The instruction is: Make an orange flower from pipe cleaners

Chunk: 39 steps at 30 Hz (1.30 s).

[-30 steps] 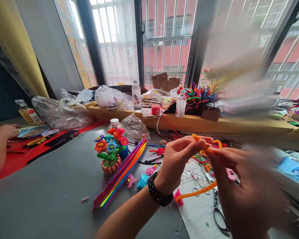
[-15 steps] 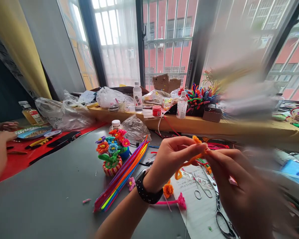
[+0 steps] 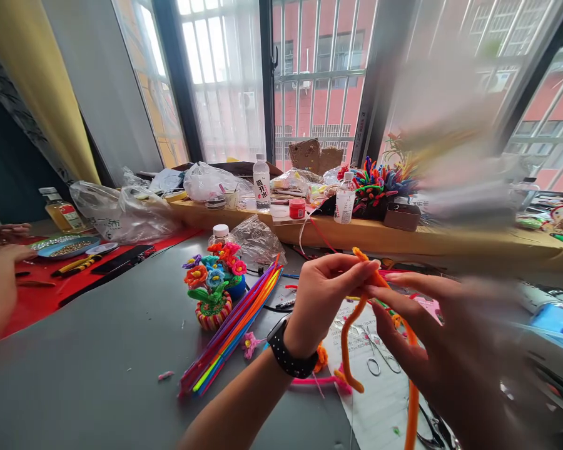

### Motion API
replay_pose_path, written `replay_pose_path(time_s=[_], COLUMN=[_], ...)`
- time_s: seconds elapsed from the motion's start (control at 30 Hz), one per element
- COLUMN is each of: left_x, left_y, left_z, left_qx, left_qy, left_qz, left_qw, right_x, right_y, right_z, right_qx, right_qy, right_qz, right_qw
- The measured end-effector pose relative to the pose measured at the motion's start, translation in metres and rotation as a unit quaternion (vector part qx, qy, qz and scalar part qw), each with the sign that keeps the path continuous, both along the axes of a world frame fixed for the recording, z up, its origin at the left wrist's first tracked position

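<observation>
Compared with the earlier frame, the fingers of the right hand (image 3: 460,362) have spread, and one tail of the fuzzy orange chenille stem (image 3: 344,344) now hangs clear below the left hand (image 3: 326,300).

Stem position: between the hands, raised above the smooth grey counter (image 3: 112,375). Its short tip projects toward eleven o'clock from the left pinch; the long strand runs toward five o'clock, behind the right fingers. The loose tail curves toward six o'clock.

Left hand: nearer; thumb and forefinger closed on the stem. Right hand: at four o'clock, partly open, fingertips against or just beside the stem; whether it grips cannot be determined.

Adjacent materials: a bundle of straight multicoloured chenille stems (image 3: 238,322), at about eight o'clock from the pinch; a red-and-cream ribbed round pot (image 3: 214,314) of fuzzy flowers beyond it; a flat white printed sheet (image 3: 370,409) at six o'clock.
</observation>
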<state>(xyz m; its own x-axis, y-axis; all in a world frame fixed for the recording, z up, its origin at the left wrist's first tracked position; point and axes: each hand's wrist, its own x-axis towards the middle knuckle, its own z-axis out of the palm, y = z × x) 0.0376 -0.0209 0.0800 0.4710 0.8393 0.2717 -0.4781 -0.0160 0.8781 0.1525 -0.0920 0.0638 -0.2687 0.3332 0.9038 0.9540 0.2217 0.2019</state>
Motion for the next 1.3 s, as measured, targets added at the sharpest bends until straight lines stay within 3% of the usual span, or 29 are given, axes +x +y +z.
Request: replay_pose_path(time_s=[0.3, 0.5, 0.6, 0.7, 0.8, 0.97, 1.1, 1.3], left_x=[0.001, -0.002, -0.005, -0.007, -0.008, -0.008, -0.007, -0.007], left_y=[-0.001, -0.001, -0.002, -0.002, -0.001, 0.003, 0.007, 0.017], left_z=[-0.001, 0.000, 0.001, 0.003, 0.005, 0.003, 0.001, -0.004], left_qx=[0.036, 0.071, 0.091, 0.107, 0.117, 0.114, 0.152, 0.179], left_qy=[0.004, 0.011, 0.018, 0.025, 0.042, 0.058, 0.049, 0.039], left_qz=[-0.014, -0.036, -0.084, -0.125, -0.149, -0.157, -0.130, -0.191], left_qw=[0.999, 0.997, 0.992, 0.986, 0.981, 0.979, 0.979, 0.964], right_x=[0.000, 0.005, 0.004, 0.005, 0.009, 0.014, 0.014, 0.012], right_y=[-0.003, -0.006, -0.007, -0.008, -0.004, 0.004, 0.007, 0.013], right_z=[-0.002, 0.000, 0.002, 0.003, 0.001, -0.002, -0.002, -0.005], right_qx=[0.001, -0.035, -0.094, -0.178, -0.230, -0.303, -0.328, -0.366], right_qy=[0.059, 0.252, 0.423, 0.563, 0.626, 0.685, 0.697, 0.652], right_qz=[0.082, 0.146, 0.168, 0.241, 0.310, 0.367, 0.395, 0.433], right_qw=[0.995, 0.956, 0.885, 0.770, 0.678, 0.552, 0.501, 0.503])
